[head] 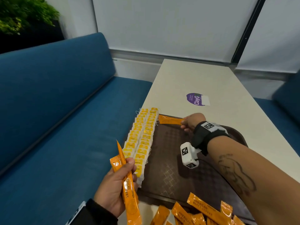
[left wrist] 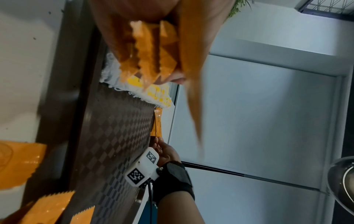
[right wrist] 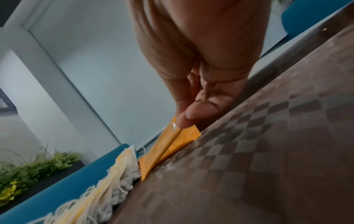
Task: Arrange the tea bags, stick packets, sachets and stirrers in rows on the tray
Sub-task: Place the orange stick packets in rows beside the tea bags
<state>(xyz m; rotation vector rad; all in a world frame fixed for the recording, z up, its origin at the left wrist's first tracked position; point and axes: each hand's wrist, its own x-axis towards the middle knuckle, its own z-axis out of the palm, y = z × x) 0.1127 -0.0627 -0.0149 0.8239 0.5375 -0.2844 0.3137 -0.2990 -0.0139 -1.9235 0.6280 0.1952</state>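
Note:
A dark brown patterned tray (head: 170, 172) lies on the white table. Two rows of white tea bags with yellow tags (head: 142, 140) run along its left side. My right hand (head: 189, 123) pinches the near end of one orange stick packet (head: 169, 120) lying at the tray's far edge, its other end touching the tea bags; the right wrist view shows the packet (right wrist: 168, 150) under my fingertips (right wrist: 191, 118). My left hand (head: 120, 181) grips a bundle of orange stick packets (head: 128, 185) upright, left of the tray. In the left wrist view these packets (left wrist: 151, 50) fill the top.
Several loose orange stick packets (head: 201, 211) are piled at the tray's near edge. A purple sticker (head: 195, 99) is on the white table (head: 203, 78) beyond the tray. A blue bench (head: 56, 103) runs along the left, a plant (head: 24, 15) behind it.

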